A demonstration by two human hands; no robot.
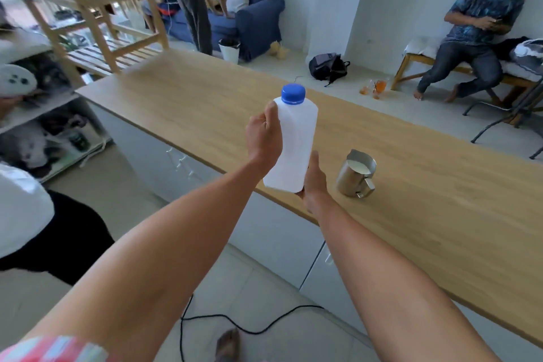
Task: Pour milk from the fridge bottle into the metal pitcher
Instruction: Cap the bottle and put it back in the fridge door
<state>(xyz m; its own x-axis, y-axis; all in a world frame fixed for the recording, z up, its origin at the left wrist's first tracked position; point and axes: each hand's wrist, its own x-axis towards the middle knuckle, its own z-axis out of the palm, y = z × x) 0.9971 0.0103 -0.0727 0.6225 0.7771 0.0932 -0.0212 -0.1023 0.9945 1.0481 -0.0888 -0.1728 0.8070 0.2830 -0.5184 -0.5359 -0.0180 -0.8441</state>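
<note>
A white plastic milk bottle (pixel 293 141) with a blue cap (pixel 293 97) screwed on is held upright above the near edge of the wooden counter (pixel 411 185). My left hand (pixel 263 138) grips its upper left side. My right hand (pixel 314 182) holds its bottom right corner, thumb up along the side. The metal pitcher (pixel 355 176) stands on the counter just right of the bottle, handle toward me, with white milk inside.
White cabinet doors (pixel 264 229) run under the counter. A black cable (pixel 249 323) lies on the floor by my foot. A person in white stands at the left. A wooden shelf (pixel 97 9), sofa and other people are beyond the counter.
</note>
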